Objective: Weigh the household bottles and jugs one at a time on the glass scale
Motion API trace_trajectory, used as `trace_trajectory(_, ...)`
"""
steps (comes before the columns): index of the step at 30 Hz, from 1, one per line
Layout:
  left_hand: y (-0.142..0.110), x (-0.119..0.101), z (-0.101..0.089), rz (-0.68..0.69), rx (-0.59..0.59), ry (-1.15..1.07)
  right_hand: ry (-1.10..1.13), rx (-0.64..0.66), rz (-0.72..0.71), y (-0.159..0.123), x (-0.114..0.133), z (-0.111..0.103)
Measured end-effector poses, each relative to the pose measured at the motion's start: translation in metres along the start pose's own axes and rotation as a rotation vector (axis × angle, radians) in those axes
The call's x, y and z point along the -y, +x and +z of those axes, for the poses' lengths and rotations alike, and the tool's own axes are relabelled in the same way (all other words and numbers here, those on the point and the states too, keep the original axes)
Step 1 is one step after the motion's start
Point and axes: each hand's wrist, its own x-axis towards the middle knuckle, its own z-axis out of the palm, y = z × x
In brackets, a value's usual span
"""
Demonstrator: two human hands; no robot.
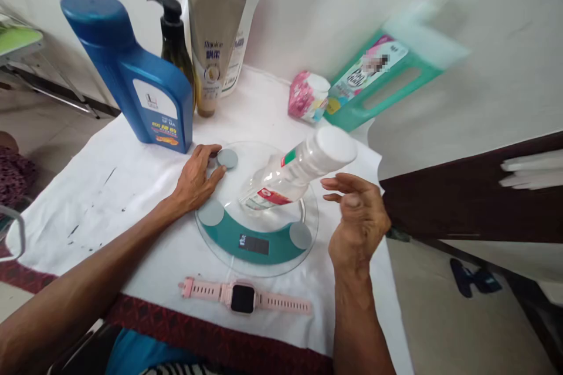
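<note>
A round glass scale (255,251) with a teal band and a small dark display lies on the white cloth. On it stands a clear plastic bottle (272,190) with a white cap and a red-and-green label, leaning to the right in the view. My left hand (197,179) rests at the scale's left edge, fingers apart, its tips by a grey round pad. To the right of the bottle, my right hand (358,217) is raised with fingers partly curled and apart, not touching it. A pink smartwatch (243,296) lies flat in front of the scale.
Behind the scale are a blue bottle (153,88), a dark pump bottle (173,41), a Rejoice tube (213,53) and a large white bottle (250,6). A pink-and-white container (308,96) sits by a green handled bottle (347,108) near the wall. The table's edge runs along the right.
</note>
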Motion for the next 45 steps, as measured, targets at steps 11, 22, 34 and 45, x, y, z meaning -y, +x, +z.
trace_trajectory(11,-0.002,0.001,0.003,-0.039,-0.057,-0.062,-0.064,0.42,0.124,0.011,0.077,0.05)
trace_trajectory(22,-0.002,-0.004,0.001,-0.095,-0.038,-0.09,0.031,0.305,0.199,0.037,0.075,0.037)
trace_trajectory(34,-0.002,-0.006,0.002,-0.125,-0.04,-0.106,-0.35,-0.325,0.138,0.239,-0.072,0.042)
trace_trajectory(45,-0.003,-0.005,0.005,-0.115,-0.042,-0.12,-0.462,-0.32,0.225,0.257,-0.1,0.054)
